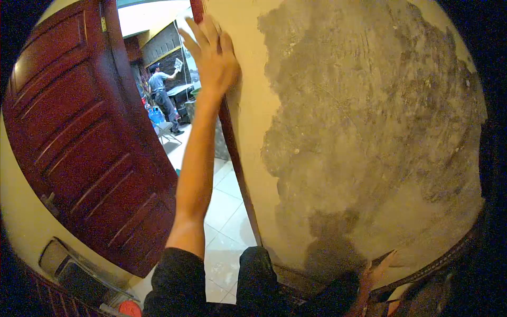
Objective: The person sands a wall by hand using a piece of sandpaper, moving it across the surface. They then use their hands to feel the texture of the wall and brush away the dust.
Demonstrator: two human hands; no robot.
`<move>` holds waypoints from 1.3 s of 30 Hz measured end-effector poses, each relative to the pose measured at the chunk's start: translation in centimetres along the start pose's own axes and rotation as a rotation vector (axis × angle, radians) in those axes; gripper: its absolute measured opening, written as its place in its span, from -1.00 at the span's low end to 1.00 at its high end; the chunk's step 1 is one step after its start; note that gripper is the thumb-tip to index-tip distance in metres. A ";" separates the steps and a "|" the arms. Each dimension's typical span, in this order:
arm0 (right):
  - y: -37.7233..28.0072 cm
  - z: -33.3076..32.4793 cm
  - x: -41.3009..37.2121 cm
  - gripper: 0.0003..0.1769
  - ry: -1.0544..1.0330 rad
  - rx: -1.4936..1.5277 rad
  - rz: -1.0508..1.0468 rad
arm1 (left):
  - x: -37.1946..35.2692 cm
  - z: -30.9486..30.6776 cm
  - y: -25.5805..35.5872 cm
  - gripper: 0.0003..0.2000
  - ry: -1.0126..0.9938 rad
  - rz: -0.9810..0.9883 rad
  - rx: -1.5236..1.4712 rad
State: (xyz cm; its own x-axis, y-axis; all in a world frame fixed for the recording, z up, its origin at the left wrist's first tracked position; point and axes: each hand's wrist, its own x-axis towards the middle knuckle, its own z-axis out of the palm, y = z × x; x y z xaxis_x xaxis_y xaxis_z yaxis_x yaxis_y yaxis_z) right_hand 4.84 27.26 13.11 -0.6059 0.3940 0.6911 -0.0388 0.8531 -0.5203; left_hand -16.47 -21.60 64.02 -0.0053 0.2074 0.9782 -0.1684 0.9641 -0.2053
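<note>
My left hand [215, 61] is raised at the doorway, fingers spread, against the edge of the dark red door frame [235, 153] and the cream wall beside it. Nothing shows in its grasp. Low on the right, my right hand [377, 269] is near the foot of the wall, its fingers stretched out. Dim light and blur hide whether it touches the surface. Between the two hands spreads a large rough grey patch [364, 116] of bare plaster on the cream wall [251, 105].
A dark red panelled door [90, 132] stands open on the left. Through the doorway, a person [162, 95] works at a far wall on the tiled floor [224, 193]. A chair [79, 274] and a red round object [130, 308] are at lower left.
</note>
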 end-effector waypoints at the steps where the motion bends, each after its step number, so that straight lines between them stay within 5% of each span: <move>1: -0.2 0.3 -0.4 0.01 -0.033 -0.002 0.020 | 1.6 0.7 -0.6 -0.46 -0.028 0.025 0.138; 2: -0.4 0.7 -0.8 0.01 -0.067 -0.004 0.043 | 3.4 0.2 -0.6 -0.49 0.094 -0.062 -0.206; 4: -0.5 0.7 -1.5 0.01 -0.094 -0.014 0.064 | 4.4 -0.9 -0.5 -0.41 0.099 -0.190 -0.348; 8: -0.3 0.3 -1.6 0.01 -0.097 -0.014 0.063 | 0.0 -1.7 0.5 -0.48 0.146 -0.135 -0.485; 16: -0.6 -0.3 -1.1 0.01 -0.038 -0.012 0.014 | -12.8 -5.7 2.5 -0.48 -0.116 -0.107 -0.377; 24: 0.7 -0.6 0.2 0.02 0.034 -0.015 -0.049 | 0.0 -1.9 -0.7 -0.50 0.078 -0.071 -0.371; 28: 1.0 -0.7 0.2 0.02 0.054 -0.031 -0.059 | 2.4 -0.5 -3.0 -0.51 -0.028 0.002 0.141; 33: -0.4 -0.3 0.0 0.04 0.066 0.020 -0.056 | -7.0 -4.8 0.9 -0.52 -0.014 -0.106 -0.456; 39: -2.8 -0.6 0.3 0.16 0.043 0.054 0.042 | -14.2 -6.4 1.6 -0.52 -0.179 -0.146 -0.400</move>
State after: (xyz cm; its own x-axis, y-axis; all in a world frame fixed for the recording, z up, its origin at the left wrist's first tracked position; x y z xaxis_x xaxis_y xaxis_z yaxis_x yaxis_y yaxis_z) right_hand 5.26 25.23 15.06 -0.5729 0.4446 0.6886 -0.0578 0.8161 -0.5750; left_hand -10.39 -21.93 49.65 -0.1858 0.0671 0.9803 0.2135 0.9766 -0.0264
